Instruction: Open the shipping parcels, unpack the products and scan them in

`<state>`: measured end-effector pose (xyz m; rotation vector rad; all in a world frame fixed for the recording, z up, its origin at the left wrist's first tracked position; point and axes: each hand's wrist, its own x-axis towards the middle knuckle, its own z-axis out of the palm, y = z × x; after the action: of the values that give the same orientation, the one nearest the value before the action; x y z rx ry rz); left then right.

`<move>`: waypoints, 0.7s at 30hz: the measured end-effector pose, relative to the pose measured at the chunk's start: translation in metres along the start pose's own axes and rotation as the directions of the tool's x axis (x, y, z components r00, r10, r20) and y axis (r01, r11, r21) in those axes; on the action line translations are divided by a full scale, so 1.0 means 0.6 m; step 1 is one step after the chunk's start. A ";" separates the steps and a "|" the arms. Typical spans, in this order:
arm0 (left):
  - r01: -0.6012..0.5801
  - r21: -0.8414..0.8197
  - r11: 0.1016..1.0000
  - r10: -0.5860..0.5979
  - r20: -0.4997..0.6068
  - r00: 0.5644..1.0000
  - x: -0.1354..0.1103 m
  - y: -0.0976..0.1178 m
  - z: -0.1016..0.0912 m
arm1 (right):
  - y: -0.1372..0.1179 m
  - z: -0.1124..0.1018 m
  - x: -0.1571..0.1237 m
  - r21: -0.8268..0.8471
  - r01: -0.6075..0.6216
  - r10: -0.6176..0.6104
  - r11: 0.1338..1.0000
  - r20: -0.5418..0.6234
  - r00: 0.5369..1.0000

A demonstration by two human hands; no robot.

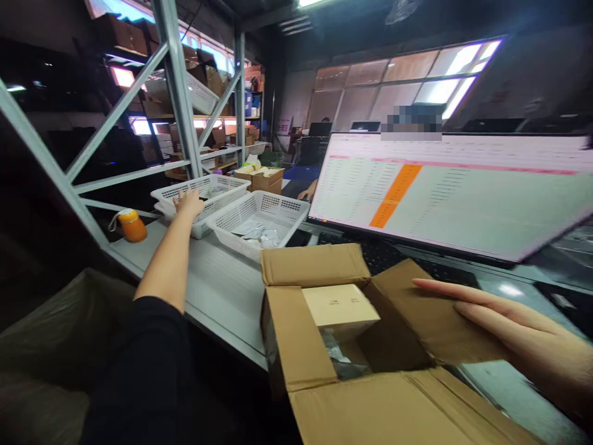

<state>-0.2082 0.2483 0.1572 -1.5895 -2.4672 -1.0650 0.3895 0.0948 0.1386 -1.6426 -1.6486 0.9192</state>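
My left hand [189, 203] reaches far forward over a white plastic basket [231, 183]. Its fingers are a little apart near the rim; their tips are partly hidden, and I see nothing held. Beside it stands a second white basket [221, 224] with clear plastic packets [259, 232] inside. My right hand [514, 321] is open, fingers stretched out along a flap of an open cardboard box [303, 340]. Inside that box sit a cream-coloured carton [340, 304] with small print and some clear plastic wrapping [336, 349].
A large monitor [454, 191] stands behind the box, with a dark keyboard [393, 250] below it. An orange bottle [132, 225] is at the table's left edge by a metal rack [178, 93]. Beyond the monitor, another person's hand [308, 190] shows.
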 end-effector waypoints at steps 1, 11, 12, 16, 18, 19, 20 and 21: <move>-0.071 -0.031 0.997 0.071 0.005 0.997 -0.017 0.026 -0.008 | -0.015 0.001 -0.009 -0.014 0.028 -0.028 1.000 0.023 0.999; -0.831 -0.555 0.030 0.973 0.206 -0.103 -0.442 0.233 -0.041 | 0.025 0.034 -0.014 0.378 0.035 -0.068 0.925 0.074 0.995; -0.819 -0.573 0.027 0.966 0.226 -0.125 -0.465 0.235 -0.032 | 0.047 0.043 -0.014 0.427 0.007 -0.055 0.904 0.100 0.993; -0.803 -0.593 0.057 0.998 0.039 0.042 -0.487 0.224 -0.006 | 0.096 0.067 -0.013 0.202 0.069 -0.092 0.977 0.108 0.990; -0.819 -0.571 0.049 0.968 -0.175 0.180 -0.487 0.200 0.000 | 0.082 0.063 -0.014 -0.137 0.280 -0.283 0.950 -0.002 0.959; -0.829 -0.556 0.066 0.924 -0.280 0.261 -0.489 0.181 0.005 | 0.064 0.059 -0.015 -0.305 0.392 -0.414 0.868 -0.009 0.910; -0.835 -0.539 0.107 0.857 -0.376 0.353 -0.494 0.156 0.014 | 0.042 0.055 -0.016 -0.435 0.492 -0.529 0.754 0.041 0.847; -0.836 -0.515 0.190 0.791 -0.424 0.441 -0.501 0.125 0.026 | 0.016 0.052 -0.018 -0.518 0.578 -0.606 0.631 0.136 0.784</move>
<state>0.0026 0.0355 0.0757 -2.4713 -0.6742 -1.7093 0.3691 0.0826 0.1137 -1.2408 -2.3467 0.0604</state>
